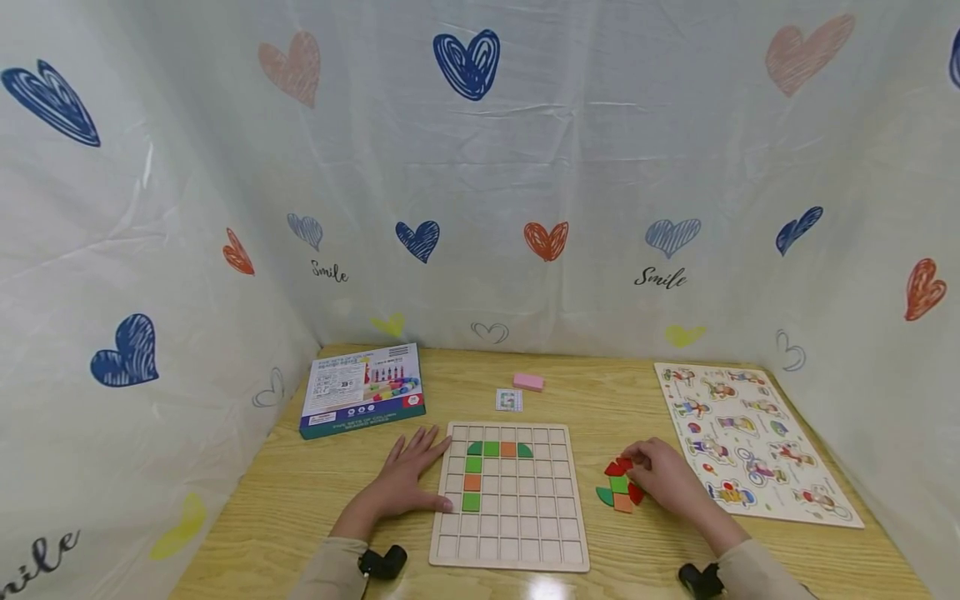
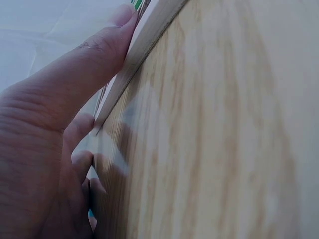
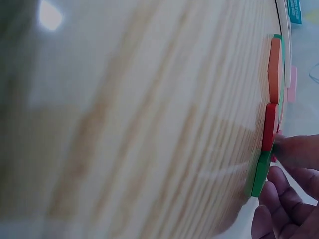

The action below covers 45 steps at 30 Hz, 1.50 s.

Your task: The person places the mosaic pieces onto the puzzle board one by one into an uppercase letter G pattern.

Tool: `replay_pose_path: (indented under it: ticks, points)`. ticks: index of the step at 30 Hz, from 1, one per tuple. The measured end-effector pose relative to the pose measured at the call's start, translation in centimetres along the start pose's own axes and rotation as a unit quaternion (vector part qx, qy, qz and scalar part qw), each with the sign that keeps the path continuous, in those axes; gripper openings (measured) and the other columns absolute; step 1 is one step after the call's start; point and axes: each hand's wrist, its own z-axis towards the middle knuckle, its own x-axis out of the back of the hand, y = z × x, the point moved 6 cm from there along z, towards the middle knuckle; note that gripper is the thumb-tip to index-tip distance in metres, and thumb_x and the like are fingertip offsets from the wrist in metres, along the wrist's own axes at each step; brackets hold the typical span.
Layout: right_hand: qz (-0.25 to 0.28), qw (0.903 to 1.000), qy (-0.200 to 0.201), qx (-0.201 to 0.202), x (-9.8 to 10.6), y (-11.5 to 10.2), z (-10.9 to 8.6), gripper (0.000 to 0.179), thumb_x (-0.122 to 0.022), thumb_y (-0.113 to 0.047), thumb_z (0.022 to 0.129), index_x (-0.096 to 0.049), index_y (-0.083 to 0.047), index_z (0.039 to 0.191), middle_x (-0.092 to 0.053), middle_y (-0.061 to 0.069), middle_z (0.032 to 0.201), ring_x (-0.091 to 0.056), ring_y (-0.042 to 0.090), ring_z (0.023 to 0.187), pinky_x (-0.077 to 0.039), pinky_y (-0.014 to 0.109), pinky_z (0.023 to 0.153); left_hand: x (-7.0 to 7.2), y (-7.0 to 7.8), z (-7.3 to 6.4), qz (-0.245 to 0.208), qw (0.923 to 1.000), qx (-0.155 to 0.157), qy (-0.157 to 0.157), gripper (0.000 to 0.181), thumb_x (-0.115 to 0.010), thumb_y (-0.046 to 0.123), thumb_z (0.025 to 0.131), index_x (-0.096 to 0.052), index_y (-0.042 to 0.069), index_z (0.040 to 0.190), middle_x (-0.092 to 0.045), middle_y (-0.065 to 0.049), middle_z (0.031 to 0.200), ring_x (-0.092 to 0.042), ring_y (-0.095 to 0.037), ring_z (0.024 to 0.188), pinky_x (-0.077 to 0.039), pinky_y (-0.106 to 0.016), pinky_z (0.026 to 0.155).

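Observation:
My left hand lies spread at the left side of a wooden grid board, its thumb on the board's edge. The same thumb presses on the pale board edge in the left wrist view. Green and orange tiles sit in the board's cells, in a row and a column. My right hand has curled fingers at a small group of loose red, green and orange pieces. In the right wrist view its fingertips touch beside a red piece and a green piece; whether they pinch one is hidden.
Behind the board lie a small pattern card and a pink block. A flat blue-and-white box stands at the back left. On the right lies a picture puzzle board. A heart-printed curtain encloses the wooden table.

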Motion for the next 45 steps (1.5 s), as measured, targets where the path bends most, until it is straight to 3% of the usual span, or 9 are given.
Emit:
replay_pose_path:
  ticks: [6,11,17,29,34,39,45]
  points:
    - [0.006,0.9999,-0.003,-0.011,0.2,0.2,0.3,0.014,-0.075,-0.006,0.091,-0.066,-0.011,0.100,-0.061,-0.004,0.086,-0.054,0.012,0.077,-0.048,0.027,0.066,0.1,0.2,0.0,0.000,1.0000,0.002,0.000,0.106,-0.080,0.063,0.076,-0.033,0.020,0.161,-0.014,-0.011,0.170,-0.001,-0.036,0.156,0.006,-0.059,0.123]
    - [0.018,0.9996,0.010,-0.021,0.4,0.1,0.3,0.008,-0.072,-0.011,0.095,-0.070,-0.011,0.103,-0.064,-0.005,0.086,-0.056,0.011,0.076,-0.048,0.026,0.065,0.1,0.3,-0.1,-0.003,1.0000,0.003,-0.003,0.106,-0.080,0.062,0.077,-0.032,0.019,0.162,-0.013,-0.012,0.170,-0.001,-0.036,0.156,0.006,-0.060,0.122]
    - [0.063,0.9977,0.009,-0.022,-0.1,-2.1,0.3,0.005,-0.072,-0.012,0.095,-0.072,-0.011,0.100,-0.066,-0.005,0.085,-0.057,0.010,0.075,-0.049,0.025,0.064,0.2,0.5,-0.2,-0.005,1.0000,0.005,-0.005,0.106,-0.081,0.061,0.077,-0.032,0.019,0.162,-0.013,-0.012,0.170,-0.001,-0.036,0.156,0.007,-0.060,0.122]
    - [0.123,0.9877,-0.066,0.071,-4.8,-9.6,0.3,0.005,-0.072,-0.013,0.095,-0.068,-0.017,0.095,-0.062,-0.009,0.083,-0.055,0.007,0.073,-0.048,0.023,0.062,0.2,0.4,-0.1,0.000,1.0000,0.002,-0.002,0.107,-0.080,0.063,0.076,-0.033,0.020,0.161,-0.014,-0.012,0.170,-0.002,-0.037,0.156,0.006,-0.059,0.123]
    - [0.137,0.9772,-0.102,0.127,-7.1,-12.6,0.5,0.003,-0.070,-0.016,0.097,-0.069,-0.016,0.099,-0.060,-0.010,0.082,-0.054,0.005,0.072,-0.048,0.023,0.062,0.1,0.3,-0.1,-0.002,1.0000,0.001,0.000,0.107,-0.080,0.063,0.076,-0.033,0.020,0.161,-0.014,-0.012,0.170,-0.002,-0.036,0.156,0.006,-0.060,0.123]
    - [0.149,0.9656,-0.137,0.163,-9.0,-15.4,0.3,0.012,-0.069,-0.013,0.097,-0.070,-0.016,0.110,-0.061,-0.011,0.081,-0.055,0.002,0.070,-0.048,0.022,0.064,0.1,0.3,-0.1,0.004,1.0000,0.001,0.002,0.106,-0.079,0.064,0.077,-0.033,0.020,0.161,-0.014,-0.011,0.170,-0.002,-0.036,0.156,0.006,-0.059,0.123]
    - [0.132,0.9577,-0.166,0.194,-11.1,-18.2,-0.1,0.013,-0.072,-0.013,0.094,-0.069,-0.020,0.105,-0.060,-0.016,0.076,-0.052,-0.003,0.065,-0.047,0.017,0.063,0.2,0.3,0.0,0.005,1.0000,0.003,0.007,0.105,-0.079,0.065,0.077,-0.034,0.020,0.161,-0.015,-0.012,0.170,-0.003,-0.036,0.156,0.005,-0.059,0.123]
